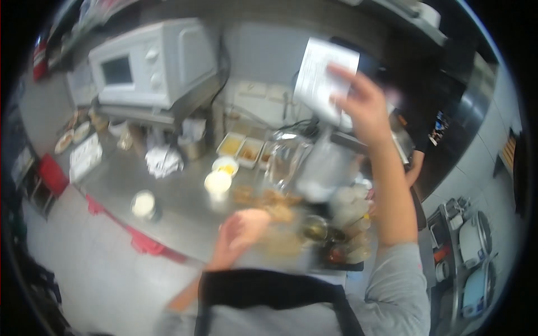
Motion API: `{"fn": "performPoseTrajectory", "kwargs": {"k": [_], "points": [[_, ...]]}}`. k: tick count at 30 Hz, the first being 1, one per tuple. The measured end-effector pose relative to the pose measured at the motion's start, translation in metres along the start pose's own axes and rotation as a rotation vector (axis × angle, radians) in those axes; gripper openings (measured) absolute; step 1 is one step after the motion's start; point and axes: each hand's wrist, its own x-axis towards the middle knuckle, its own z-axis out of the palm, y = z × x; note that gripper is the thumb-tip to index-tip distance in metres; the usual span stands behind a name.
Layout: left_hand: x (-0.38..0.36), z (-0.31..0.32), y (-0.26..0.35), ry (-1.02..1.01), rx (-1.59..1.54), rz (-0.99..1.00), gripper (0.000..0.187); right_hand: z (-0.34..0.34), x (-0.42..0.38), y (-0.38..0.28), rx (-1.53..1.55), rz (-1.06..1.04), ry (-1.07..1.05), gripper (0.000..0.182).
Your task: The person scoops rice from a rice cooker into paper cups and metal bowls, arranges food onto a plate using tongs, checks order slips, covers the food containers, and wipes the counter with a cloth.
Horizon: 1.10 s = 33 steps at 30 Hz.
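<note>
My right hand (364, 106) is raised at the back of the counter, fingers apart over the face of a white printed sheet of paper (319, 75). Its thumb and forefinger overlap the lower right part of the sheet. Low over the front of the counter, my left hand (240, 234) is smeared by motion, and I cannot tell whether its fingers hold anything. Just beyond it lie brownish, flat food pieces (274, 204), blurred. A white-filled cup (217, 183) and a small bowl with yellow contents (225, 166) stand farther back.
On the steel counter (182, 210) are another white-filled cup (143, 205), food trays (240, 147), a foil-lined container (286, 159) and several bottles (353, 210) at right. A microwave (154, 64) sits on a raised shelf. Another person's hand (416, 167) shows at right.
</note>
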Motion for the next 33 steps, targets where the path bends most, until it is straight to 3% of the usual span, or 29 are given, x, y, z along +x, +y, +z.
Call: {"fn": "performPoseTrajectory", "kwargs": {"k": [2, 4, 6, 8, 9, 10, 12, 13, 14, 16, 18, 20, 22, 23, 25, 26, 28, 31, 33], "points": [[0.019, -0.002, 0.034, -0.071, -0.461, -0.096, 0.085, 0.055, -0.066, 0.020, -0.076, 0.199, -0.282, 0.048], [0.024, -0.007, 0.055, -0.021, -0.634, -0.191, 0.085, 0.117, -0.135, 0.049, 0.057, 0.384, -0.445, 0.043], [0.023, -0.021, 0.044, 0.063, -0.440, -0.189, 0.083, 0.168, -0.180, 0.062, 0.126, 0.794, -0.522, 0.036], [0.023, -0.070, -0.001, 0.178, -0.119, -0.218, 0.082, 0.202, -0.210, 0.082, -0.032, 0.674, -0.414, 0.031], [0.032, -0.089, -0.003, 0.323, 0.209, -0.047, 0.078, 0.210, -0.224, 0.094, -0.111, 0.610, -0.337, 0.028], [0.046, -0.111, -0.001, 0.455, 0.542, 0.121, 0.075, 0.216, -0.242, 0.121, -0.216, 0.508, -0.423, 0.027], [0.080, -0.173, 0.009, 0.541, 0.769, 0.155, 0.058, 0.220, -0.269, 0.170, -0.427, 0.295, -0.578, 0.025], [0.100, -0.208, 0.012, 0.564, 0.850, 0.136, 0.047, 0.225, -0.262, 0.155, -0.519, 0.381, -0.637, 0.022], [0.122, -0.239, 0.016, 0.582, 0.930, 0.122, 0.037, 0.228, -0.267, 0.161, -0.527, 0.294, -0.664, 0.021], [0.173, -0.278, 0.033, 0.692, 0.773, 0.041, 0.028, 0.232, -0.282, 0.179, -0.564, 0.116, -0.684, 0.018], [0.221, -0.325, 0.013, 0.752, 0.601, 0.167, 0.029, 0.230, -0.282, 0.185, -0.542, 0.158, -0.690, 0.016], [0.257, -0.349, 0.007, 0.793, 0.649, 0.224, 0.040, 0.227, -0.285, 0.194, -0.486, 0.179, -0.782, 0.021], [0.278, -0.379, -0.023, 0.832, 0.727, 0.068, 0.045, 0.227, -0.290, 0.200, -0.445, 0.088, -0.763, 0.028], [0.279, -0.391, -0.044, 0.840, 0.849, 0.043, 0.045, 0.228, -0.294, 0.210, -0.435, 0.105, -0.810, 0.032], [0.278, -0.419, -0.099, 0.926, 1.062, -0.171, 0.044, 0.236, -0.315, 0.239, -0.433, 0.124, -0.831, 0.035], [0.270, -0.414, -0.101, 0.859, 1.077, -0.356, 0.046, 0.240, -0.326, 0.254, -0.432, 0.133, -0.842, 0.036], [0.273, -0.433, -0.135, 0.782, 1.250, -0.349, 0.058, 0.238, -0.316, 0.235, -0.436, 0.178, -0.821, 0.036], [0.261, -0.349, -0.053, 0.866, 1.252, -0.484, 0.079, 0.229, -0.261, 0.181, -0.448, 0.407, -1.041, 0.035], [0.245, -0.299, -0.005, 0.882, 1.267, -0.435, 0.091, 0.211, -0.215, 0.134, 0.204, 0.779, -0.927, 0.035]]}}
